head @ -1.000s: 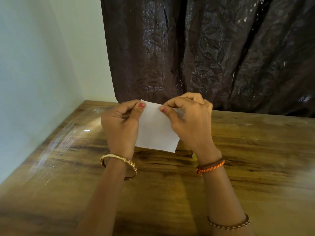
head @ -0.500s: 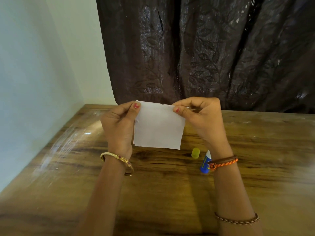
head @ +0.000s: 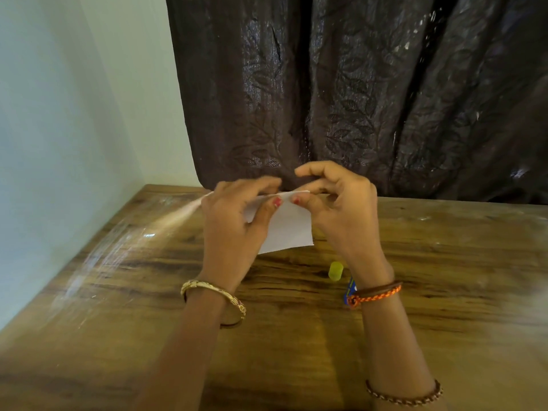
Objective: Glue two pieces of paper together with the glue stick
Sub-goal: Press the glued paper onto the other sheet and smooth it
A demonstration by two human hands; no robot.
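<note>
Head view: white paper (head: 286,229) is held above the wooden table (head: 118,292), top edge pinched by left hand (head: 234,229) and right hand (head: 341,215), with yellow cap (head: 335,271) and blue glue stick (head: 350,290) just right of the paper.

The paper (head: 289,229) is held above the wooden table (head: 444,277), pinched along its upper edge between the left hand (head: 234,229) on its left and the right hand (head: 341,212) on its right, with the two thumbs set just beside each other on the near face. The glue stick cap (head: 335,271) is laid on the table below the paper's lower right corner, just left of the right wrist. The glue stick (head: 350,290) is partly hidden behind that wrist, near the cap. A curtain (head: 370,93) is hung behind the table's far edge, and a wall (head: 59,129) is met on the table's left side.
</note>
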